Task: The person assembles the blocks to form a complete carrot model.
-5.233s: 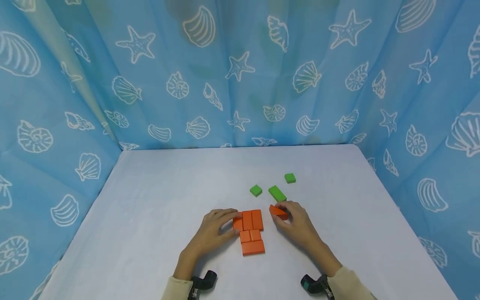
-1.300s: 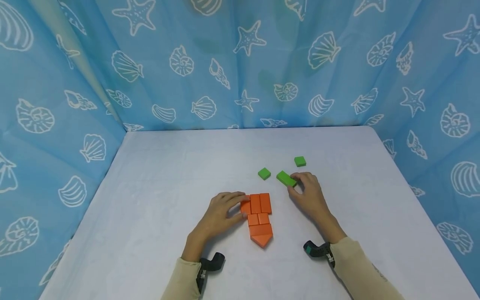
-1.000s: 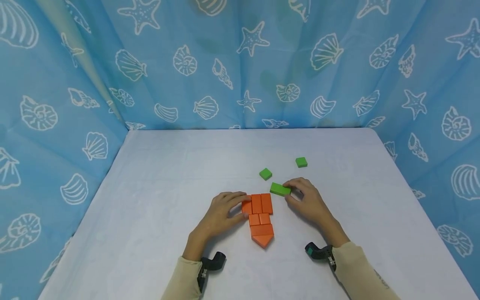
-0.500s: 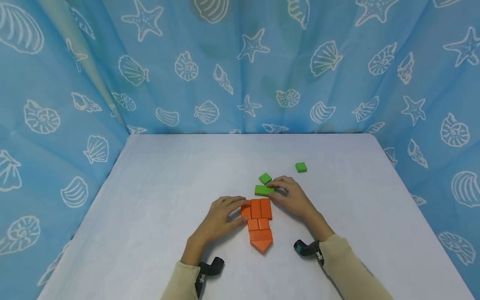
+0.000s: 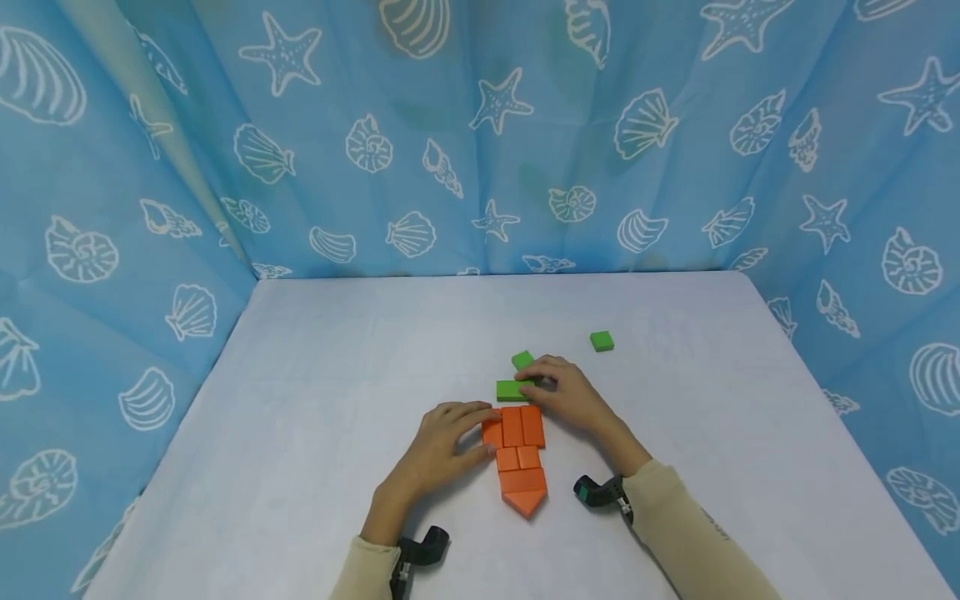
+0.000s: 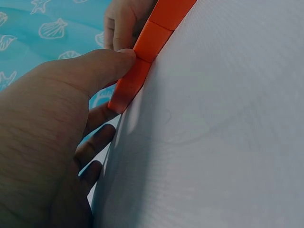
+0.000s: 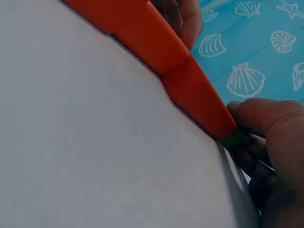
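Several flat orange blocks (image 5: 522,481) lie joined in a column, with an orange triangular block (image 5: 525,503) pointing toward the person at its near end. My left hand (image 5: 435,446) holds the leftmost orange rectangular block (image 5: 491,431) between thumb and fingers; its thumb (image 6: 109,64) touches the block's side in the left wrist view. Just beyond the top row, my right hand (image 5: 567,396) pinches the right end of a green rectangular block (image 5: 512,391). Only a sliver of green block (image 7: 232,140) shows in the right wrist view. A small green block (image 5: 522,359) sits behind that hand's fingertips.
Another small green block (image 5: 602,341) lies apart at the back right of the white table (image 5: 337,358). A blue curtain (image 5: 450,150) with shell and starfish prints surrounds the table. Black wrist cameras (image 5: 425,546) are strapped to both wrists.
The orange triangle went to the column's near end. The right hand then took the green rectangular block, turned it level and slid it left, above the top row. The left hand stayed at its block.
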`<act>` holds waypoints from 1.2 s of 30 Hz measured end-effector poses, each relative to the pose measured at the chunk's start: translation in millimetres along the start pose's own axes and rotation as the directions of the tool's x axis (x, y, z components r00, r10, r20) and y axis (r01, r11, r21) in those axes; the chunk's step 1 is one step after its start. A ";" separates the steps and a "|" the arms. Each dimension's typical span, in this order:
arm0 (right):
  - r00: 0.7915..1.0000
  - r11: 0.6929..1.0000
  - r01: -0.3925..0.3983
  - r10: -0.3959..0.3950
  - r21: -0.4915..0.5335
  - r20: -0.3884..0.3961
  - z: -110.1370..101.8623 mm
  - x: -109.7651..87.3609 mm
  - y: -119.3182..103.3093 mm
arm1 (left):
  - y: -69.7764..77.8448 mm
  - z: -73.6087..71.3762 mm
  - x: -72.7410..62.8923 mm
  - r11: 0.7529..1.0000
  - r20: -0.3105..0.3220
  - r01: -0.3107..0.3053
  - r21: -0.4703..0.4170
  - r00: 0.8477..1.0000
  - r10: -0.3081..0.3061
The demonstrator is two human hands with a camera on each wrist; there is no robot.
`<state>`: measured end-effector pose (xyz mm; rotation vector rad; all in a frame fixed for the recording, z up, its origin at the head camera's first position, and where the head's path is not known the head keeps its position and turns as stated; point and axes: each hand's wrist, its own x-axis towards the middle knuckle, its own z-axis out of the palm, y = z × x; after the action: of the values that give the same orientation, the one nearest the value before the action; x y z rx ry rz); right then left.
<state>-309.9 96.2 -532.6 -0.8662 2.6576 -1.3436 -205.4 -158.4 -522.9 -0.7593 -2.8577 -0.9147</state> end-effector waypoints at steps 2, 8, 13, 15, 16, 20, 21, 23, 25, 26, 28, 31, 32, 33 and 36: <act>1.000 1.000 -0.002 0.002 -0.007 0.008 2.1 2.8 -1.9 | -1.1 -0.6 0.3 1.000 -0.004 -0.001 -0.002 1.000 0.001; 1.000 0.999 -0.012 0.012 -0.033 0.023 5.5 5.3 -4.3 | -1.6 1.3 0.6 1.000 0.008 -0.002 -0.015 1.000 0.002; 0.999 0.999 -0.027 0.028 -0.028 0.035 4.3 2.8 -6.0 | 0.3 2.4 1.3 1.000 0.000 -0.003 -0.024 1.000 0.003; 0.999 0.999 -0.029 0.030 -0.022 0.039 4.2 2.3 -6.5 | 0.8 2.2 1.8 1.000 -0.007 -0.005 -0.023 1.000 0.005; 0.999 0.999 -0.026 0.027 -0.020 0.039 4.2 2.4 -6.9 | 0.9 1.8 1.9 1.000 -0.007 -0.002 -0.020 1.000 0.002; 0.999 1.000 -0.011 0.011 -0.015 0.035 6.2 3.3 -4.8 | 1.3 0.4 1.7 1.000 -0.003 0.004 -0.022 1.000 -0.004; 0.999 1.000 -0.006 0.007 -0.015 0.035 6.5 3.4 -4.3 | 1.2 0.4 1.6 1.000 -0.001 0.006 -0.020 1.000 -0.006; 0.999 1.000 0.007 -0.007 -0.013 0.038 6.7 3.6 -3.4 | 1.2 0.4 1.1 1.000 -0.003 0.005 -0.022 1.000 -0.005; 0.999 1.000 0.021 -0.020 -0.010 0.039 6.5 3.1 -3.4 | 0.7 0.8 0.8 1.000 -0.005 0.002 -0.018 1.000 -0.002; 0.999 1.000 0.028 -0.027 -0.006 0.041 6.6 2.7 -3.7 | 0.4 0.8 0.6 1.000 -0.006 0.002 -0.016 1.000 -0.002; 0.999 0.999 0.035 -0.035 -0.002 0.038 7.0 2.1 -3.4 | -0.2 0.6 0.3 1.000 -0.004 -0.002 -0.011 1.000 0.002; 1.000 0.999 -0.002 0.002 0.033 -0.013 8.3 1.5 -1.2 | -1.6 0.2 0.0 1.000 -0.002 -0.010 -0.006 1.000 0.010; 0.999 0.998 -0.021 0.024 0.057 -0.048 8.7 1.5 -0.6 | -2.3 0.3 0.0 1.000 0.000 -0.014 -0.004 1.000 0.014; 0.995 0.996 -0.032 0.039 0.079 -0.088 9.3 1.9 0.4 | -2.6 0.0 -0.1 1.000 0.003 -0.015 -0.003 1.000 0.015; 0.978 0.987 -0.047 0.076 0.152 -0.193 11.0 5.1 2.1 | -3.3 -0.5 -1.2 1.000 0.001 -0.006 -0.004 1.000 0.006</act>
<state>-312.2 86.6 -540.0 -0.6602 2.6569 -1.6660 -205.9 -161.6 -524.6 -0.7691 -2.8537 -0.9194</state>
